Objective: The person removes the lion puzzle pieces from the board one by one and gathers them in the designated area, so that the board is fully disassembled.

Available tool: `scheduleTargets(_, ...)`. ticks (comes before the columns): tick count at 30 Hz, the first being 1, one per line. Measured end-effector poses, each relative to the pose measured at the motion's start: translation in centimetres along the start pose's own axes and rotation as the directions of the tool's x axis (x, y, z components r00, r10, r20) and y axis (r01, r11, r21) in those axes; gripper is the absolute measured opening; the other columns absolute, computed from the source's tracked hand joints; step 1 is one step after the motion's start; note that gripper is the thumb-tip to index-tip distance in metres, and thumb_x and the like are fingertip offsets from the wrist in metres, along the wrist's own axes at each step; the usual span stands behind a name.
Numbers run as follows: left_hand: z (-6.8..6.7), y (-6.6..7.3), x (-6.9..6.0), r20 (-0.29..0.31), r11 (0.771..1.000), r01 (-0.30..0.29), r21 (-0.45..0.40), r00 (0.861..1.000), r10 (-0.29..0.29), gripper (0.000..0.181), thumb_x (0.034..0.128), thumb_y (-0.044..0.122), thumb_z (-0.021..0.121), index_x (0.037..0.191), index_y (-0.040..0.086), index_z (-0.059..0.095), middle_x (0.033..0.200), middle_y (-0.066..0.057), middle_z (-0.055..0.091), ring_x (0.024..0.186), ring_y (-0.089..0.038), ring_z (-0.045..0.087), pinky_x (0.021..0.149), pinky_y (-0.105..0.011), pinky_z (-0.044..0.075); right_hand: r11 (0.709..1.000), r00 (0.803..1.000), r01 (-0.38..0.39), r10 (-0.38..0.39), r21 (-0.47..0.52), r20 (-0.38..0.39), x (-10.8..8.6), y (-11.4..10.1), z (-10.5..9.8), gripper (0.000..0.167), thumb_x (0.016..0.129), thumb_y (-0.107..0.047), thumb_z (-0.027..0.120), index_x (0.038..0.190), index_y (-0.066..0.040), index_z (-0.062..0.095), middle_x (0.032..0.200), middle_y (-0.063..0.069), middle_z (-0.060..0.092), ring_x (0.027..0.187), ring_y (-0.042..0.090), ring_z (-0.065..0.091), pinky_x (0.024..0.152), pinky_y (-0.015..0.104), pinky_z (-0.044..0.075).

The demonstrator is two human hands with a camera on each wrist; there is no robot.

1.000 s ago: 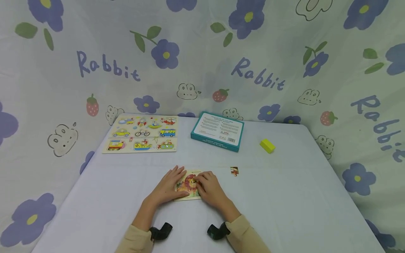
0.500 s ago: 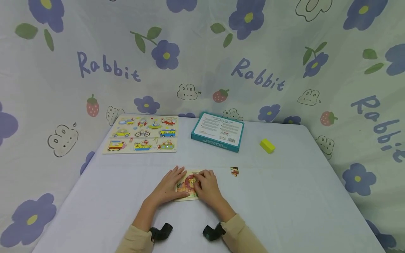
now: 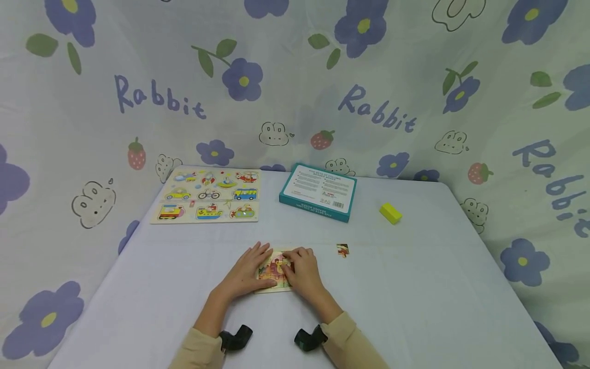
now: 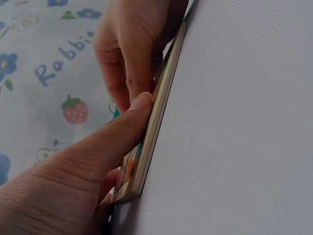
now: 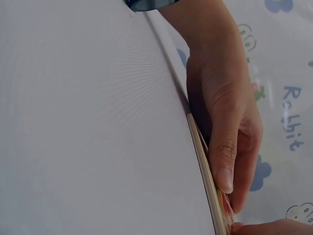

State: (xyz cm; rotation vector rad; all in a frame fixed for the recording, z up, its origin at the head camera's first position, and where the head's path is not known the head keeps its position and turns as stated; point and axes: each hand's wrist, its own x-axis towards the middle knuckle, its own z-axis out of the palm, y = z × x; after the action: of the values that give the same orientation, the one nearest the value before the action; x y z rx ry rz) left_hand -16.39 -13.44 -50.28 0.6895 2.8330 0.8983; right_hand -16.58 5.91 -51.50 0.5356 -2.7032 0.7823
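A small wooden jigsaw puzzle (image 3: 271,277) with a lion picture lies at the middle of the table; its right part is covered. My left hand (image 3: 243,272) rests along its left side, fingers nearly straight, thumb across the near edge. In the left wrist view that thumb lies over the rim of the board (image 4: 159,117). My right hand (image 3: 302,272) is bent over the puzzle's right part, thumb and curled fingertips pinching at a puzzle piece mostly hidden beneath them. One loose puzzle piece (image 3: 342,250) lies on the cloth, up and right of the right hand.
At the back left lies a wooden vehicle puzzle board (image 3: 207,196). A teal and white box (image 3: 318,191) sits right of it, and a yellow block (image 3: 391,213) further right. White cloth (image 3: 415,297) covers the table; a printed curtain (image 3: 295,77) hangs behind.
My right hand has shifted slightly left over the puzzle during the first half second and then stays nearly still. The left hand keeps its place; the loose piece has not moved.
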Motion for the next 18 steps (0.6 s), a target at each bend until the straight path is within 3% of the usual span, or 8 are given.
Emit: scheduleTargets(18, 0.11, -0.06, 0.03, -0.001, 1.0, 0.004, 0.007, 1.0, -0.004, 0.092, 0.0698, 0.057, 0.07, 0.139, 0.005, 0.039, 0.146, -0.009, 0.031, 0.138, -0.027, 0.015, 0.111, -0.045, 0.012, 0.999, 0.999, 0.001, 0.001, 0.052, -0.038, -0.03, 0.24, 0.24, 0.027, 0.079, -0.022, 0.072, 0.102, -0.011, 0.064, 0.09, 0.001, 0.059, 0.084, 0.017, 0.048, 0.075, 0.033, 0.041)
